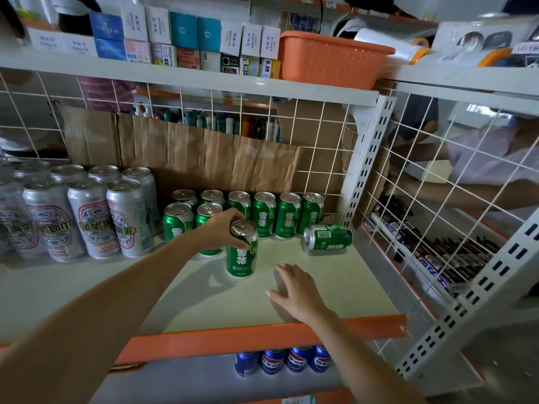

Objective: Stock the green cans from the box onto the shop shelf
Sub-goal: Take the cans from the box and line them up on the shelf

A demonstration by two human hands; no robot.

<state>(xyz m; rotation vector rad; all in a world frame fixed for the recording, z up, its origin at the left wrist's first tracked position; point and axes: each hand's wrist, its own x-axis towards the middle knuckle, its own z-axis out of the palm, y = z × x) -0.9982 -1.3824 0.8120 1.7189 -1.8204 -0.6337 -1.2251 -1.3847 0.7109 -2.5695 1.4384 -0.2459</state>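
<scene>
My left hand (223, 228) grips the top of an upright green can (242, 256) that stands on the white shelf (335, 287), in front of the others. Several more green cans (264, 215) stand upright in two rows at the back of the shelf. One green can (328, 239) lies on its side near the right upright. My right hand (294, 290) rests flat on the shelf, fingers straight, holding nothing, to the right of the gripped can. The box is not in view.
Tall silver cans (87, 217) fill the shelf's left part. Cardboard (204, 153) and a wire grid back the shelf. An orange lip (262, 336) edges its front; blue cans (283, 360) stand below. An orange basket (329, 58) and small boxes sit above. Snack bars (437, 258) lie behind the right grid.
</scene>
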